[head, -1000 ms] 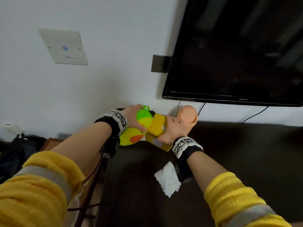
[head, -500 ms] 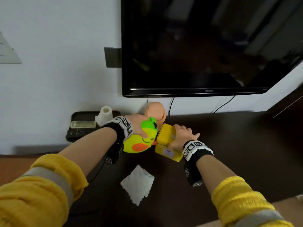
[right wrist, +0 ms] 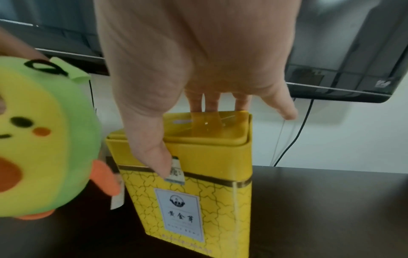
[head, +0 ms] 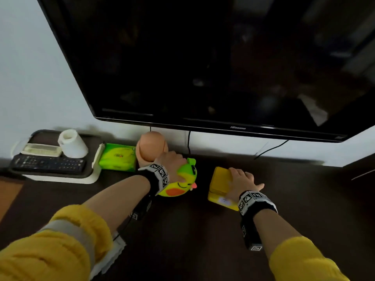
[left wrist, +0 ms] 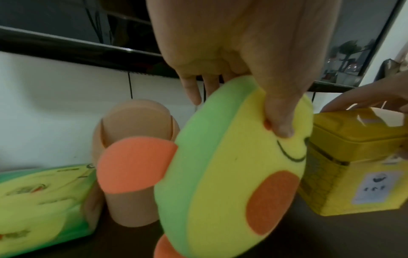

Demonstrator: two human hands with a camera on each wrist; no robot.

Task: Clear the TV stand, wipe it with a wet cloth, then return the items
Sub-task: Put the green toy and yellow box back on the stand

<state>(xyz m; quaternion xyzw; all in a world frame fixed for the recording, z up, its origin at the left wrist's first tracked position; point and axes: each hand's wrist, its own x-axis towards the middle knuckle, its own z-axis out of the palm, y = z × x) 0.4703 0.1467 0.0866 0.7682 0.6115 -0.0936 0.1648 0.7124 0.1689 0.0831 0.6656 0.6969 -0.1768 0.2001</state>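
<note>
My left hand point(head: 170, 161) grips a round yellow-and-green plush toy point(head: 180, 184) from above, thumb on its face point(left wrist: 280, 127); the toy point(left wrist: 232, 165) hangs tilted just over the dark TV stand point(head: 203, 230). My right hand point(head: 241, 181) holds the lid of an upright yellow tin point(head: 220, 185) that stands on the stand; its thumb point(right wrist: 159, 157) is on the front, the fingers over the back edge of the tin point(right wrist: 198, 192). A peach-coloured cylinder point(head: 151, 147) stands behind the toy by the wall. A white cloth point(head: 109, 258) lies partly under my left sleeve.
A green tissue pack point(head: 117, 157) lies left of the cylinder. Further left a tray point(head: 60, 178) carries a remote control point(head: 46, 164), a white cup point(head: 72, 142) and a small box. The television point(head: 223, 67) hangs low over the stand; cables point(head: 269, 149) drop behind it.
The view swung right and down. Both hands moved apart: the tin went right and now stands on the stand, and the toy sits lower in front of the cylinder.
</note>
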